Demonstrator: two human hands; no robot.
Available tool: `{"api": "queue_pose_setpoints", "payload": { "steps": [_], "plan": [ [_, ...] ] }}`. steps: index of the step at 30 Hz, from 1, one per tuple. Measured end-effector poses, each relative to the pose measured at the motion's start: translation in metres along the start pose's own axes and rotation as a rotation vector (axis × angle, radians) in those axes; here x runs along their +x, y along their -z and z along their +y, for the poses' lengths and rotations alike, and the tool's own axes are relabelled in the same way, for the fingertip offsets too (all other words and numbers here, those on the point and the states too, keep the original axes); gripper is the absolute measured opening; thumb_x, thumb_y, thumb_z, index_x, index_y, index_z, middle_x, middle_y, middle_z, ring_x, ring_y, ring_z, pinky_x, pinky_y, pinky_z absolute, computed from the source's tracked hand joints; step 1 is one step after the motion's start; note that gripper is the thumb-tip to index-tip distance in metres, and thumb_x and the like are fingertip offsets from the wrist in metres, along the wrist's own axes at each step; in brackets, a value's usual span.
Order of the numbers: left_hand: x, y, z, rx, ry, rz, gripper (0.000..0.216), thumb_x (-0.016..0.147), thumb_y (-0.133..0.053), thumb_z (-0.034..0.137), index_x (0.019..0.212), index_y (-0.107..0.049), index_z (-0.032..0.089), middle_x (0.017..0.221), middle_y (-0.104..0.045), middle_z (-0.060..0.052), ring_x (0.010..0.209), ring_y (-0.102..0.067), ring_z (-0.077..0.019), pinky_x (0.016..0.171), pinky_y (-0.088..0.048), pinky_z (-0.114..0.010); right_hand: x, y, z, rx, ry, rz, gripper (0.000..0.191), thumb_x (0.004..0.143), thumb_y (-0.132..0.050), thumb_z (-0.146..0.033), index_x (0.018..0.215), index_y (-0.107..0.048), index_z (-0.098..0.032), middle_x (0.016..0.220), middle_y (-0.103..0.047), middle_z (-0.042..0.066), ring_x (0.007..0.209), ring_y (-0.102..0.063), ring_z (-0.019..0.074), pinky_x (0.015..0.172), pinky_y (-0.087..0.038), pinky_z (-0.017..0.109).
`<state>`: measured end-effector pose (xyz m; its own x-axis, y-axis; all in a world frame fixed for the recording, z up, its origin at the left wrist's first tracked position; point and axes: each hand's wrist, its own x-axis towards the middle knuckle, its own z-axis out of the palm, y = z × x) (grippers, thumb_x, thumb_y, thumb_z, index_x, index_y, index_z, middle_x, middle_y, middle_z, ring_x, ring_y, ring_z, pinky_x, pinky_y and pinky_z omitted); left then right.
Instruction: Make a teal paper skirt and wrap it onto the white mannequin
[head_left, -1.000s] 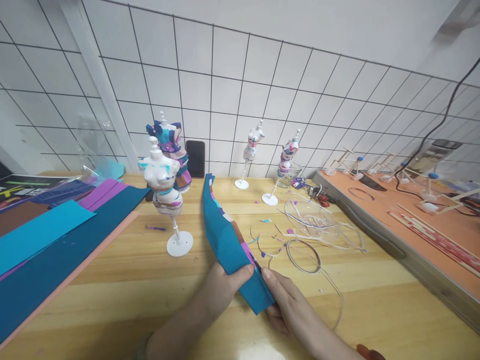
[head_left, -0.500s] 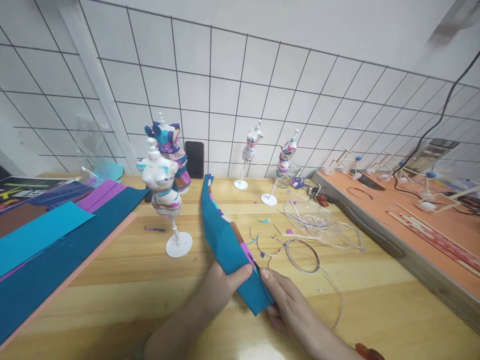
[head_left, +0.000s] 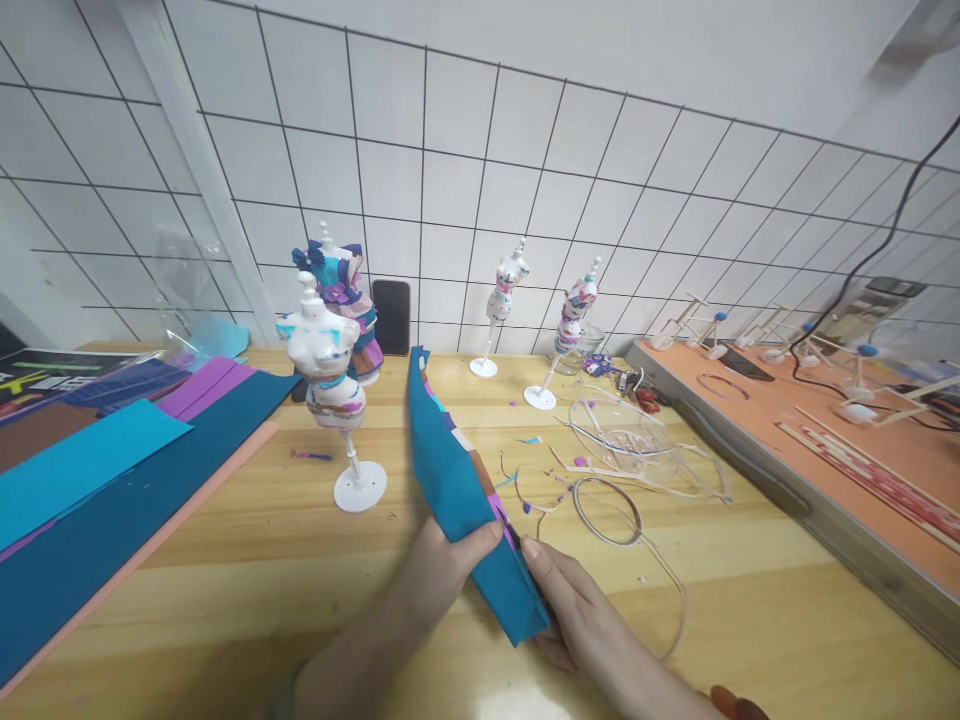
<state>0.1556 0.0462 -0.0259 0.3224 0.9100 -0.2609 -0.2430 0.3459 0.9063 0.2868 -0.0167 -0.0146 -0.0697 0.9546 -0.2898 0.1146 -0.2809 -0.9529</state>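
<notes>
Pinching stack of foam sheets (head_left: 457,480) on edge: left hand (head_left: 442,570), right hand (head_left: 574,610) both closed on near end; likely light, floppy; best gripped near end.

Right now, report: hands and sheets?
Left hand, right hand both pinching teal sheet stack. Stack on edge over table. Mannequin beside it, apart.

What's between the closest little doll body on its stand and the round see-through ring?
The teal stack of sheets, pinched by the left hand and right hand, with small scraps on the table beside it; the head view shows it.
</notes>
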Motion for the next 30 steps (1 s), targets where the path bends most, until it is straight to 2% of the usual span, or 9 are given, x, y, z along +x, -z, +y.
{"api": "queue_pose_setpoints", "payload": {
  "steps": [5,11,16,24,30],
  "plan": [
    [-0.005,-0.006,0.004,-0.034,-0.039,-0.010,0.039,0.061,-0.072,0.028,0.098,-0.065,0.017,0.091,-0.073,-0.006,0.088,-0.065,-0.0259,0.077,-0.051,-0.035,-0.003,0.000,-0.008,-0.014,-0.001,0.040,0.047,0.083,-0.041,-0.060,0.069,-0.053,-0.017,0.044,-0.037,-0.006,0.044,-0.037,0.0103,0.051,-0.035,0.022],
    [-0.004,-0.005,0.004,-0.020,-0.027,-0.003,0.040,0.059,-0.073,0.029,0.097,-0.066,0.017,0.091,-0.073,-0.007,0.090,-0.064,-0.0275,0.080,-0.050,-0.037,-0.001,0.000,0.001,-0.002,0.017,0.071,0.047,0.083,-0.041,-0.060,0.068,-0.054,-0.017,0.045,-0.036,-0.006,0.052,-0.044,0.0138,0.059,-0.038,0.024],
    [-0.004,-0.005,0.002,-0.027,-0.035,-0.011,0.046,0.061,-0.072,0.028,0.105,-0.063,0.017,0.094,-0.072,-0.007,0.091,-0.064,-0.0269,0.080,-0.050,-0.037,0.000,0.000,0.001,-0.014,0.033,0.060,0.044,0.086,-0.039,-0.056,0.067,-0.049,-0.018,0.046,-0.036,-0.006,0.050,-0.041,0.0119,0.056,-0.036,0.023],
    [-0.004,-0.004,0.001,-0.032,-0.016,-0.002,0.048,0.060,-0.073,0.029,0.105,-0.063,0.016,0.095,-0.072,-0.008,0.092,-0.064,-0.0278,0.080,-0.050,-0.038,0.001,0.000,-0.001,-0.011,0.017,0.030,0.044,0.087,-0.036,-0.056,0.069,-0.046,-0.018,0.045,-0.037,-0.007,0.040,-0.032,0.0086,0.045,-0.028,0.022],
    [-0.001,-0.002,-0.001,-0.044,-0.011,-0.024,0.037,0.060,-0.074,0.030,0.093,-0.066,0.016,0.091,-0.073,-0.008,0.090,-0.064,-0.0287,0.080,-0.050,-0.039,0.001,0.000,-0.003,-0.008,0.028,0.028,0.043,0.087,-0.036,-0.057,0.070,-0.046,-0.018,0.046,-0.036,-0.007,0.040,-0.031,0.0085,0.045,-0.028,0.022]
  ]
}}
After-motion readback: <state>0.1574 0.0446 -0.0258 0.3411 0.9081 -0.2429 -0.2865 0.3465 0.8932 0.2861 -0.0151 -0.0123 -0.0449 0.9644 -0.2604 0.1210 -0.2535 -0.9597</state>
